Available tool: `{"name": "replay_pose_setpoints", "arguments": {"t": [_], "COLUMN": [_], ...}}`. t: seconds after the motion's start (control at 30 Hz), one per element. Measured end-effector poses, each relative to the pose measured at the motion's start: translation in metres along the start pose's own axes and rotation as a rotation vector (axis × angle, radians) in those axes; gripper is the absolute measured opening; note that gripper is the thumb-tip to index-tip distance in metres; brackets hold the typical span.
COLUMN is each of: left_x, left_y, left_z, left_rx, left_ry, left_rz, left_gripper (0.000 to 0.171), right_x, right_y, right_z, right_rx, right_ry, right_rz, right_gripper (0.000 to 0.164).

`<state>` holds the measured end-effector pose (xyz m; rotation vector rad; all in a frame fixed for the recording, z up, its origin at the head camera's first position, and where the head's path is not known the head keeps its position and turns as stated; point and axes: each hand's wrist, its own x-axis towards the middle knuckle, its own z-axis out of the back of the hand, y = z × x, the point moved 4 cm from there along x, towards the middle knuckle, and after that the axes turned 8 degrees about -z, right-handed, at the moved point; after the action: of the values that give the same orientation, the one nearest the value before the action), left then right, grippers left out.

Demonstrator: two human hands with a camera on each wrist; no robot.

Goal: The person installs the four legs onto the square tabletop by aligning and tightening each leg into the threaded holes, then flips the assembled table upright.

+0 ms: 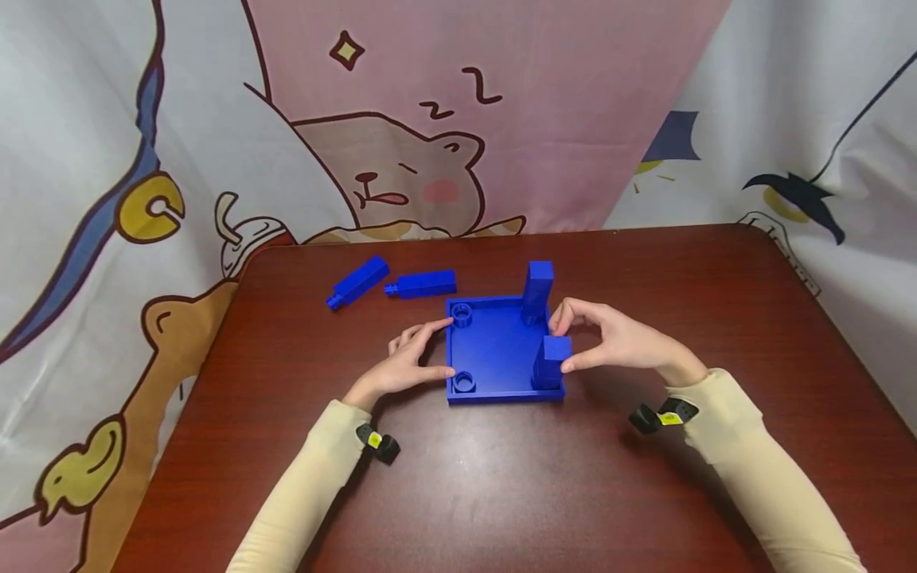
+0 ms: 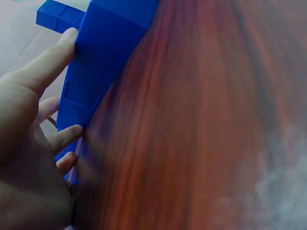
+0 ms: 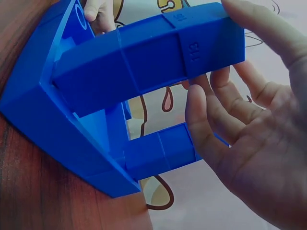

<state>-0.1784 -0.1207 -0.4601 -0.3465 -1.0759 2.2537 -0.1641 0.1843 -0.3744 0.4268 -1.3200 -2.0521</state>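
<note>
A square blue tray-like base (image 1: 494,350) with a raised rim lies on the table. Round sockets show in its two left corners, the far-left socket (image 1: 462,316) and the near-left socket (image 1: 464,383). Blue posts stand upright in the right corners: the far post (image 1: 539,286) and the near post (image 3: 153,52), marked 113. My right hand (image 1: 619,338) pinches the near post by its upper part, thumb and fingers on different sides. With thumb and fingers spread, my left hand (image 1: 401,364) touches the base's left wall, its thumb (image 2: 55,62) against the blue side.
Two loose blue posts lie behind the base to the left: one slanted post (image 1: 358,282) and one nearly level post (image 1: 423,284), each with a narrow end pointing left. The brown wooden table (image 1: 458,493) ends at a printed cloth (image 1: 559,103).
</note>
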Motion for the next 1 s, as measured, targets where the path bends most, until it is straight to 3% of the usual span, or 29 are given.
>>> {"name": "replay_pose_setpoints", "arguments": {"t": [0.2, 0.37, 0.53, 0.83, 1.0], "left_x": [-0.001, 0.0, -0.001, 0.0, -0.001], "left_y": [0.001, 0.001, 0.001, 0.003, 0.004], "left_z": [0.0, 0.0, 0.0, -0.001, -0.001], "left_rx": [-0.01, -0.009, -0.01, -0.009, -0.01], "left_ry": [0.004, 0.003, 0.002, -0.009, -0.001], "left_rz": [0.005, -0.004, -0.005, -0.021, -0.014], "left_gripper": [0.083, 0.083, 0.083, 0.082, 0.082], "right_x": [-0.002, -0.005, -0.006, 0.002, 0.006], "right_y": [0.002, 0.004, 0.006, 0.004, -0.004], "right_z": [-0.001, 0.001, 0.004, 0.001, -0.003], "right_rx": [-0.007, 0.006, 0.012, 0.278, 0.352], "right_ry": [-0.038, 0.019, 0.097, 0.29, 0.395], "right_rz": [0.012, 0.008, 0.074, 0.195, 0.202], "right_gripper": [0.038, 0.042, 0.045, 0.047, 0.046]}}
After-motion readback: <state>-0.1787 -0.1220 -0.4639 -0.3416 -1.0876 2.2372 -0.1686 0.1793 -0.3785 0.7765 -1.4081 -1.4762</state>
